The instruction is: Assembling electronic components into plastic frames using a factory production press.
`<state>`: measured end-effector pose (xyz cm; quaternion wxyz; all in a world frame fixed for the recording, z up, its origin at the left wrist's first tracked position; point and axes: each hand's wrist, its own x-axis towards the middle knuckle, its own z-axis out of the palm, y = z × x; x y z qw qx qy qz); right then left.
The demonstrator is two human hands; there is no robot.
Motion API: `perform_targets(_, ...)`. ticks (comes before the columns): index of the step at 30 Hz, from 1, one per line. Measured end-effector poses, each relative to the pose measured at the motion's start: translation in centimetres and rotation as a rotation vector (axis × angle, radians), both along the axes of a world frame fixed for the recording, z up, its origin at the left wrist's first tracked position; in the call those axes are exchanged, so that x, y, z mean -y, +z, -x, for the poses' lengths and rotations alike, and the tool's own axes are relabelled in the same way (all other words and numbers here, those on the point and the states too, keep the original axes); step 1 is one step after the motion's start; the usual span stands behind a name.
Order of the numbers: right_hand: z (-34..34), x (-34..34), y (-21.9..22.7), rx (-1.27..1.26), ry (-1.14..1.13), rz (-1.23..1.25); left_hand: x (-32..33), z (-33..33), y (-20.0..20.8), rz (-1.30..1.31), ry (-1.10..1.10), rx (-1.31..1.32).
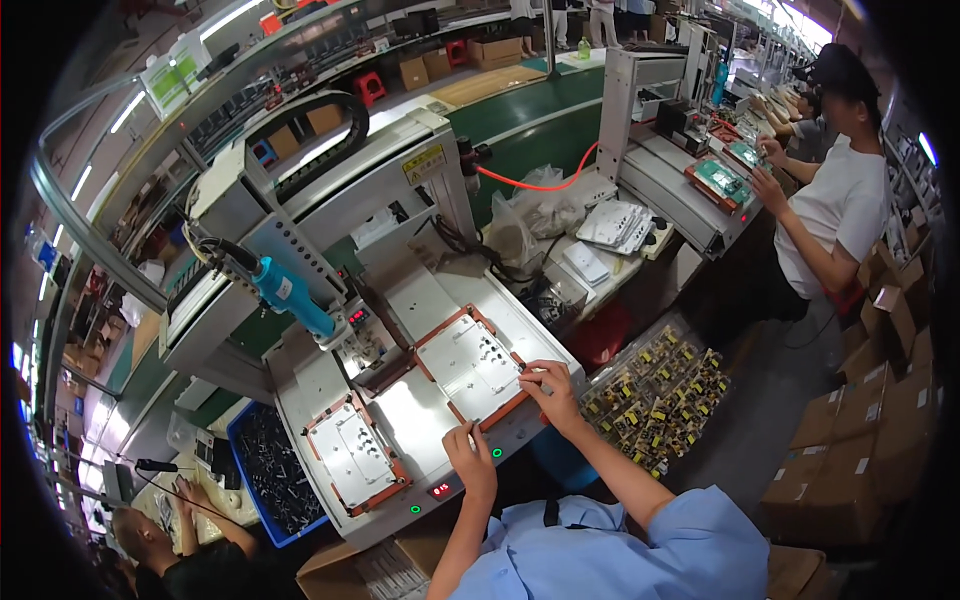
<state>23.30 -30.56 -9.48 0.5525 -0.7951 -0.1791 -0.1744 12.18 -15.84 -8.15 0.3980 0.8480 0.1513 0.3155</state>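
A white plate with several small dark parts on it lies in an orange-red frame fixture on the machine bed. My left hand is at the frame's near corner, fingers bent and tips drawn together. At the right corner, my right hand has thumb and fingertips pinched beside a small dark piece; what either hand grips is hidden. A second white plate lies in a similar fixture to the left. Above it hangs a blue electric screwdriver on the machine's gantry.
A blue bin of dark parts stands left of the machine. To the right are a tray of yellow-marked parts, stacked white plates and cardboard boxes. One co-worker works at the right, another at lower left.
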Motion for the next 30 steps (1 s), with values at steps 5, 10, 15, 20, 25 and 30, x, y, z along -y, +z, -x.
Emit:
perform_targets(5,-0.1,0.6,-0.1,-0.008,0.074,0.028,0.0,0.2,-0.3,-0.087,-0.011,-0.007)
perform_targets(10,0.7,0.2,0.3,-0.024,0.097,0.002,-0.6,1.1,4.9,0.078,-0.056,-0.067)
perform_targets(15,0.0,0.8,-0.5,0.000,0.107,-0.010,-1.7,4.2,21.9,-0.077,-0.559,0.401)
perform_targets(20,-0.3,0.6,-0.6,-0.038,0.114,0.020,0.6,12.0,33.6,-0.495,-0.324,0.547)
perform_targets(25,0.2,0.4,0.1,-0.029,0.106,0.045,1.3,14.6,35.8,-0.229,-0.213,0.386)
perform_targets(30,0.3,-0.1,-0.5,-0.046,0.114,0.048,-0.1,16.2,33.7,-0.349,-0.272,0.556)
